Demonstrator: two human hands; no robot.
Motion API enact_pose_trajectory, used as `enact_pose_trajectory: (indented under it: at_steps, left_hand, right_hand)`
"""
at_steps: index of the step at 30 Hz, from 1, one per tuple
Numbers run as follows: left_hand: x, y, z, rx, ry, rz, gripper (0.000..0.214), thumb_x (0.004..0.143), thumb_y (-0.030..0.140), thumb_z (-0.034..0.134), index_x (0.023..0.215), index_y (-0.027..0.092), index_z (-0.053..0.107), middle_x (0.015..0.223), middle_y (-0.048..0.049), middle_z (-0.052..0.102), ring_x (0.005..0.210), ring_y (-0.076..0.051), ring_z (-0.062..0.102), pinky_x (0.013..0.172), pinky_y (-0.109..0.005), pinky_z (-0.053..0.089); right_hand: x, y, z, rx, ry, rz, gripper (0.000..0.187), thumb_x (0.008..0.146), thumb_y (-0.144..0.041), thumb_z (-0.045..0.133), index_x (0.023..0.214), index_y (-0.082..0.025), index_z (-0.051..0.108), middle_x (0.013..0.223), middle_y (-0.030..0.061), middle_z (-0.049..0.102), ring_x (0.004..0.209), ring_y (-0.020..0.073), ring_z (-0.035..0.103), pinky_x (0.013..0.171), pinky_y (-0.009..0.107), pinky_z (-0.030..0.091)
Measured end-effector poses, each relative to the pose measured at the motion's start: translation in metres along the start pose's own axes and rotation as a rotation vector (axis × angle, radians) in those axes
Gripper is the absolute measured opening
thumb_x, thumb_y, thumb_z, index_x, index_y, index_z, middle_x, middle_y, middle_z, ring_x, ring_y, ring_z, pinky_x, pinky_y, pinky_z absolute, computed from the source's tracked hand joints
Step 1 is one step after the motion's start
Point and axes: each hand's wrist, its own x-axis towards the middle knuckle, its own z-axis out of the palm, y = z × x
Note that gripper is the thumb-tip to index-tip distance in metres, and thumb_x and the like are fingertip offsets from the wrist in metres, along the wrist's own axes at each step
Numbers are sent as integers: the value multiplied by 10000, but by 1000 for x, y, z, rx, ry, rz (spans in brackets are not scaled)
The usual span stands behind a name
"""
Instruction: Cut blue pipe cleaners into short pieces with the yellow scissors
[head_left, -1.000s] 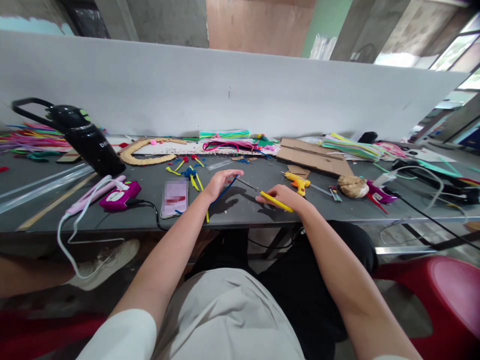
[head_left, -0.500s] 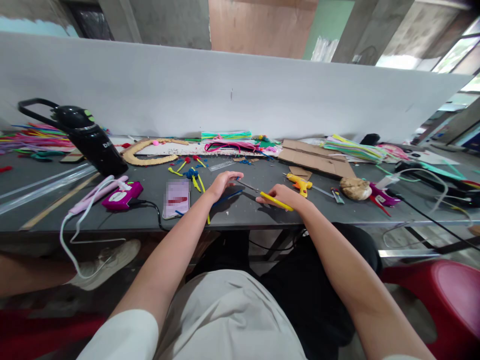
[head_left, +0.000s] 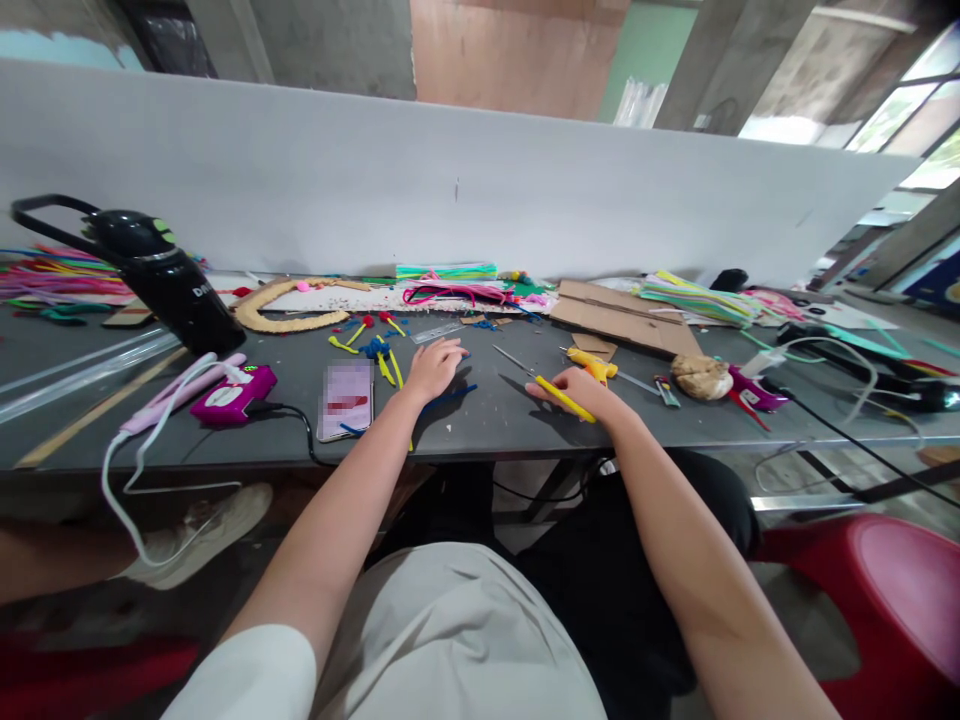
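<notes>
My left hand (head_left: 433, 368) lies on the dark table (head_left: 487, 420) with its fingers stretched forward and flat. A blue pipe cleaner (head_left: 452, 394) lies on the table just beside and under that hand. My right hand (head_left: 576, 390) is closed round the yellow handles of a pair of scissors (head_left: 561, 399). The thin blades point up and left, away from me, and end a short way right of my left fingertips. Short yellow and blue pipe cleaner bits (head_left: 384, 357) lie left of my left hand.
A phone (head_left: 346, 398) and a magenta device (head_left: 225, 398) with cables lie to the left, behind them a black bottle (head_left: 169, 285). A yellow glue gun (head_left: 592, 362), cardboard (head_left: 622, 312) and cables sit to the right. Another person's shoe (head_left: 187, 535) shows below left.
My left hand let the blue pipe cleaner down and moved forward, flattening on the table. My right hand swung the scissors away to the right, blades now off the pipe cleaner.
</notes>
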Motion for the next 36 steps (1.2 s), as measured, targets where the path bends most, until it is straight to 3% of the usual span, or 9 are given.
enact_pose_trajectory:
  at_steps: [5,8,10,12,18,25,30,33,36]
  left_hand:
    - [-7,9,-14,101,103,52,219,797,249,552,915,225,734,1056,-80,698,1077,-291,583,1029,-417,361]
    - [-15,16,-16,361,-72,138,136,757,322,655,839,236,723,975,-70,686,1030,-306,565,982,-450,357]
    - [-20,19,-15,529,-213,173,190,758,423,695,817,244,717,980,-71,688,1037,-322,547,964,-475,347]
    - [-22,19,-13,561,-287,173,234,754,474,717,788,243,709,964,-75,689,1032,-330,539,952,-490,340]
    - [-17,7,-7,316,-243,126,148,752,313,730,680,218,644,849,-73,657,942,-298,555,899,-453,377]
    - [-9,11,-5,-15,-126,30,91,927,260,465,958,202,527,773,-25,626,609,-149,561,624,-305,461]
    - [-10,17,-5,-381,-108,-9,177,845,188,549,1020,198,531,909,-44,685,519,-87,537,509,-238,422]
    - [-9,18,-5,-570,-99,-77,185,770,188,642,953,169,624,934,-58,712,555,-94,589,536,-243,448]
    - [-7,17,-4,-656,-115,-139,209,729,208,661,926,144,694,957,-85,742,749,-163,695,694,-294,519]
  right_hand:
    - [0,6,-3,-6,16,4,743,668,-925,522,541,-193,524,524,16,512,493,126,422,491,301,282]
    - [-1,7,-5,7,3,8,741,663,-924,529,538,-193,522,520,15,512,495,128,441,494,294,297]
    - [-3,7,-5,5,-11,11,734,669,-916,535,541,-193,530,522,15,518,494,129,452,494,291,302]
    - [-4,7,-4,-5,-22,6,728,674,-908,543,542,-192,538,519,11,510,492,126,444,491,290,299]
    - [-4,10,-3,-21,-37,-17,725,673,-904,548,562,-188,559,528,6,492,499,122,416,491,289,281]
    - [-8,6,-1,-19,-84,-94,724,663,-909,549,544,-198,481,526,-21,410,513,111,349,497,286,243]
    - [-9,0,0,-25,-105,-97,717,642,-905,570,557,-193,533,538,-20,417,523,116,351,502,286,244]
    - [-9,-2,1,-31,-108,-104,705,645,-893,582,556,-195,532,536,-23,415,528,118,355,502,287,241]
    - [-9,-3,2,-24,-99,-123,702,654,-886,584,547,-196,512,536,-25,417,532,117,347,503,290,226]
